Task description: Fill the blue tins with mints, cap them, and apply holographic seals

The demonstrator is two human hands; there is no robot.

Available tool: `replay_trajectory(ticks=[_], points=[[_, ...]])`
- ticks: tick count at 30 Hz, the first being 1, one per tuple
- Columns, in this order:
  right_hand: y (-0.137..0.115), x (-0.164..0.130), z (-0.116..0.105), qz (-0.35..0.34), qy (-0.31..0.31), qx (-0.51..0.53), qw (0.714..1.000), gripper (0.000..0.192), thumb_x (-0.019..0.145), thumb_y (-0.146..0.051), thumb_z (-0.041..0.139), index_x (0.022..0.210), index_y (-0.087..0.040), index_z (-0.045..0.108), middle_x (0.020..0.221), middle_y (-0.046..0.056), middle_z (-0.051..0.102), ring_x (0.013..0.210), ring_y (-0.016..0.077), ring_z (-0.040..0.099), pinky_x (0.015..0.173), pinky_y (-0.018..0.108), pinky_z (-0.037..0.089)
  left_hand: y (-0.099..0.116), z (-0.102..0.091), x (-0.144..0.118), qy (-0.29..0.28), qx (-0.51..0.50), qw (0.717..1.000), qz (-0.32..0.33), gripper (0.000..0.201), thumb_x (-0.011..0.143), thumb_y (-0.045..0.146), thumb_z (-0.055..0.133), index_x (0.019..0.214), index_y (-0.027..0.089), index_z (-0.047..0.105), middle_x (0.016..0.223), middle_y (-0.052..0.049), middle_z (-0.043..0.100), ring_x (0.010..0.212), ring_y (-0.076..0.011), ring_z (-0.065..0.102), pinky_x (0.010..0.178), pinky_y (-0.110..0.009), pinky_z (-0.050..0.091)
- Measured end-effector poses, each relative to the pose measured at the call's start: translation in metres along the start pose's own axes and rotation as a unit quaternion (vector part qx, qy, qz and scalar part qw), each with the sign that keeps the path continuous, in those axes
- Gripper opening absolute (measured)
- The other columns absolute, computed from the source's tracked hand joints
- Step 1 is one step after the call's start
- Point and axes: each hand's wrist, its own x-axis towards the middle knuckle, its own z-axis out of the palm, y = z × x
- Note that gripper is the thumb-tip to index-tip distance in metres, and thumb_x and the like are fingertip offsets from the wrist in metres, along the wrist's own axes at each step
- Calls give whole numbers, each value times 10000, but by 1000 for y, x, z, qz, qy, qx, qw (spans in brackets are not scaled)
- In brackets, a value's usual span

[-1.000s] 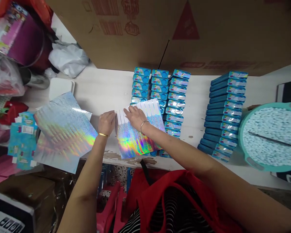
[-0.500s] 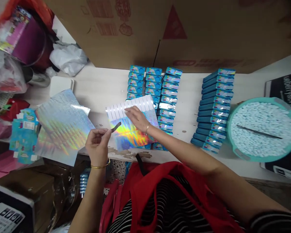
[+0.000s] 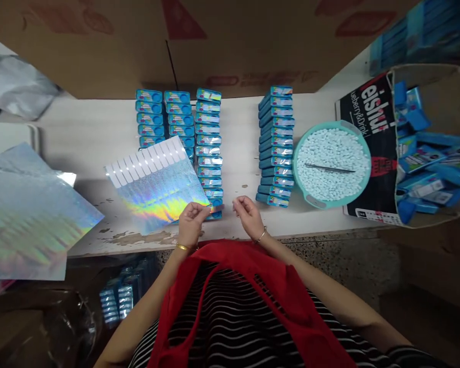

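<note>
Sticker strip mid-air, could easily fold on itself

The holographic sheet point(image 3: 159, 191) lies loose on the surface point(image 3: 80, 138), overlapping the blue tins point(image 3: 209, 148), so a tug could drag it. Both hands hover at the near edge: left hand point(image 3: 190, 225) pinches a thin sticker strip point(image 3: 214, 207), right hand point(image 3: 247, 214) has curled fingers, its grip narrow, holding nothing I can make out.

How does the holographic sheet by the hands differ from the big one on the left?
The holographic sheet by the hands is smaller, and its far edge is cut into white strips; the big sheet shows no strips. The small one lies on the table, overlapping blue boxes; the big one overhangs the table's edge. Both shimmer rainbow.
</note>
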Motion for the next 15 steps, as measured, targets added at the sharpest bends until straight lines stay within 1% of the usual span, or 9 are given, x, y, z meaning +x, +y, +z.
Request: replay_trajectory(ticks=[1, 2, 3, 4, 5, 6, 8, 12, 15], points=[[3, 3, -2, 21, 10, 5, 1000, 526, 765, -729, 516, 809, -208, 573, 711, -2, 532, 617, 124, 451, 573, 261, 382, 1, 3, 1, -7, -9, 1000, 4, 300, 574, 336, 808, 633, 180, 559, 557, 56, 539, 536, -69, 477, 564, -203, 381], [5, 5, -4, 49, 3, 17, 999, 591, 761, -773, 456, 841, -202, 587, 738, 9, 542, 616, 125, 454, 553, 259, 373, 1, 5, 2, -16, -17, 1000, 5, 296, 581, 339, 804, 641, 181, 562, 555, 57, 536, 535, -69, 479, 566, -204, 381], [7, 6, -4, 75, -20, 31, 997, 634, 752, -797, 425, 859, -196, 597, 754, 17, 553, 614, 124, 458, 540, 257, 365, 1, 6, 3, -21, -22, 1000, 6, 295, 586, 342, 801, 645, 181, 562, 552, 58, 534, 531, -69, 480, 566, -205, 381], [9, 7, -4, 90, -49, 43, 994, 642, 740, -802, 435, 855, -192, 602, 754, 19, 563, 612, 124, 462, 538, 254, 363, -1, 7, 5, -22, -21, 1000, 6, 297, 587, 346, 799, 645, 181, 559, 550, 57, 535, 529, -71, 483, 564, -206, 381], [11, 8, -3, 88, -74, 48, 992, 616, 725, -788, 480, 829, -193, 600, 736, 15, 566, 611, 123, 462, 548, 254, 366, -4, 8, 8, -20, -12, 1000, 6, 302, 585, 349, 798, 642, 181, 554, 549, 54, 538, 530, -76, 492, 561, -210, 382], [12, 9, -1, 70, -87, 46, 993, 567, 710, -755, 542, 791, -196, 588, 707, 6, 561, 611, 123, 459, 568, 255, 374, -8, 8, 12, -16, 1, 1000, 7, 305, 583, 354, 794, 639, 182, 550, 551, 49, 545, 538, -83, 507, 559, -214, 385], [16, 11, 2, 23, -78, 26, 996, 482, 700, -682, 621, 718, -205, 550, 652, -14, 532, 605, 124, 441, 600, 263, 383, -19, 8, 20, -5, 38, 999, 19, 301, 586, 363, 780, 634, 184, 544, 565, 40, 556, 554, -97, 527, 560, -222, 393], [27, 18, 6, -26, -34, -47, 998, 429, 757, -629, 568, 660, -216, 500, 598, -28, 452, 574, 126, 387, 574, 270, 359, -39, 4, 34, 3, 138, 988, 71, 226, 665, 358, 702, 660, 193, 549, 594, 37, 547, 543, -95, 494, 559, -234, 397], [36, 22, 6, -50, -19, -95, 994, 377, 798, -568, 536, 665, -218, 494, 606, -25, 451, 581, 130, 386, 569, 268, 354, -42, 0, 37, 3, 251, 957, 148, 157, 748, 315, 634, 684, 193, 558, 680, 20, 571, 546, -90, 462, 581, -247, 400]])
